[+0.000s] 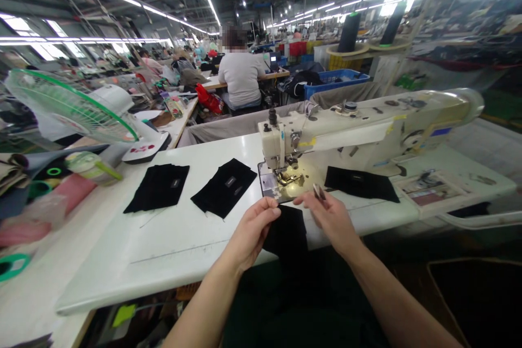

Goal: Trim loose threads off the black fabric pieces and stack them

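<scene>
A black cloth piece [289,228] hangs over the table's front edge, just before the sewing machine [330,133]. My left hand [256,225] is closed at the cloth's left side, thumb and forefinger pinched; what sits between them is too small to make out. My right hand [326,215] is curled around a small metal tool [318,191], its forefinger pointing left near the lit needle plate [297,180]. Black pieces with small labels lie at the left [158,187], left of the machine [224,187] and at the right [362,184].
A green-rimmed fan [77,103] stands at the back left, near a plastic jar [92,167] and pink cloth [79,193]. Thread cones [349,32] rise behind the machine. A person in a white shirt [241,79] sits ahead, facing away, beside a blue crate [338,80].
</scene>
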The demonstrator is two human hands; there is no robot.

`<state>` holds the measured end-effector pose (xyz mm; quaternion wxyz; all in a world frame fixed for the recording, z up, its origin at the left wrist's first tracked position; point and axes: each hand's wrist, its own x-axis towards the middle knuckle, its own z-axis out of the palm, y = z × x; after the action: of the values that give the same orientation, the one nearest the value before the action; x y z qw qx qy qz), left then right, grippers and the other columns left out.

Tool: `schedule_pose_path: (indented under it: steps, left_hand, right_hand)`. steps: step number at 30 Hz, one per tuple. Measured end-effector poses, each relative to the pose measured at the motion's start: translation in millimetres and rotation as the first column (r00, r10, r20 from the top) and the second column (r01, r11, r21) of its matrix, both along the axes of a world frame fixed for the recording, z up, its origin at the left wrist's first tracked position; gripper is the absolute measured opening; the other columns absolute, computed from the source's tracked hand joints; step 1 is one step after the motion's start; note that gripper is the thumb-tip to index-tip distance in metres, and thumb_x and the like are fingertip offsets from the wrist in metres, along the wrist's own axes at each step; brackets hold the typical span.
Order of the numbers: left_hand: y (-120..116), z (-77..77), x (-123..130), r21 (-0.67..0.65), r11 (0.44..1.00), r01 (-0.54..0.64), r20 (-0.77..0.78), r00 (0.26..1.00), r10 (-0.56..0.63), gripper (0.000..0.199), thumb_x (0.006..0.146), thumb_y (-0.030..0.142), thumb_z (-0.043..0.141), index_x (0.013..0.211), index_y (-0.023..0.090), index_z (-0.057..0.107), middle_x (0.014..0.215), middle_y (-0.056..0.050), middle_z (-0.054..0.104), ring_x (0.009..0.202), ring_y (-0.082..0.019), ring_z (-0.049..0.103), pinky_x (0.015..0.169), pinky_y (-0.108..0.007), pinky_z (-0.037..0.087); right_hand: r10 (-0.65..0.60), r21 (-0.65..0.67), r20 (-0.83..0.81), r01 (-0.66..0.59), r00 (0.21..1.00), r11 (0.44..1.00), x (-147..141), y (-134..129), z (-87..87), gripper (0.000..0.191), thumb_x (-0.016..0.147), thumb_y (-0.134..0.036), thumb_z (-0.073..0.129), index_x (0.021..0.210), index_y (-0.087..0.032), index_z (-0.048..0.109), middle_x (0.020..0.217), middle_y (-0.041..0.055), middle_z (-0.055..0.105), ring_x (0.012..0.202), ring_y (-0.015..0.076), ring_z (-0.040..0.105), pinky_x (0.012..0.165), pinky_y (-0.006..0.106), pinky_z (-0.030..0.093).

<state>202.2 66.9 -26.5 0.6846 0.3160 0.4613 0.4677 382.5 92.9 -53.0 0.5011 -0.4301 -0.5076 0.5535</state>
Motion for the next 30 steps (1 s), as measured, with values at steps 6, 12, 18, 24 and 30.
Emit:
schedule_pose_path:
  steps: [6,12,18,24,30]
  left_hand:
    - [1,-1.0,-6,0.003,0.995,-0.099,0.042,0.994,0.098,0.021,0.074,0.027,0.075,0.079,0.016,0.058,0.059,0.006,0.052,0.050,-0.006,0.046,0.047,-0.015,0.032]
    - [3,-10.1,-11,0.005,1.000,0.010,0.069,0.998,-0.010,0.033,0.070,0.028,0.084,0.095,0.013,0.070,0.078,-0.004,0.071,0.070,-0.013,0.065,0.067,-0.020,0.048]
    - [5,-17.6,-8,-0.063,0.996,0.068,-0.020,0.997,-0.069,0.030,0.068,0.033,0.085,0.083,0.009,0.076,0.072,-0.009,0.074,0.066,-0.015,0.065,0.064,-0.022,0.048]
    - [3,-20.8,1,-0.046,0.999,0.028,-0.082,0.996,-0.032,0.028,0.065,0.035,0.086,0.077,0.012,0.076,0.068,-0.004,0.072,0.058,-0.011,0.059,0.058,-0.020,0.041]
    - [2,-25.0,4,-0.039,0.999,0.037,-0.131,0.991,-0.042,0.030,0.063,0.038,0.086,0.071,0.012,0.074,0.061,-0.001,0.067,0.054,-0.009,0.053,0.053,-0.019,0.036]
  right_hand:
    - [0.244,-0.042,0.064,-0.242,0.968,0.969,9,0,-4.3,0.027,0.080,-0.042,0.072,0.093,-0.019,0.068,0.064,-0.0041,0.056,0.051,0.0083,0.043,0.049,0.022,0.035]
    - [0.115,0.049,0.245,-0.131,0.963,0.990,12,1,-3.3,0.022,0.081,-0.038,0.071,0.093,-0.020,0.067,0.081,-0.0007,0.067,0.068,0.0136,0.059,0.067,0.027,0.048]
    - [-0.027,0.198,0.391,-0.055,0.920,0.979,8,-3,-5.2,0.015,0.087,-0.036,0.063,0.089,-0.021,0.066,0.081,-0.0002,0.067,0.061,0.0133,0.057,0.059,0.026,0.046]
    - [-0.242,0.605,0.443,-0.089,0.863,0.791,-3,-5,-9.4,0.010,0.094,-0.027,0.059,0.096,-0.022,0.067,0.098,0.0044,0.069,0.089,0.0177,0.066,0.076,0.027,0.052]
    - [-0.310,0.639,0.649,-0.277,0.695,0.717,-7,-7,-15.5,0.016,0.098,-0.027,0.050,0.093,-0.021,0.064,0.093,0.0062,0.068,0.074,0.0167,0.064,0.060,0.025,0.045]
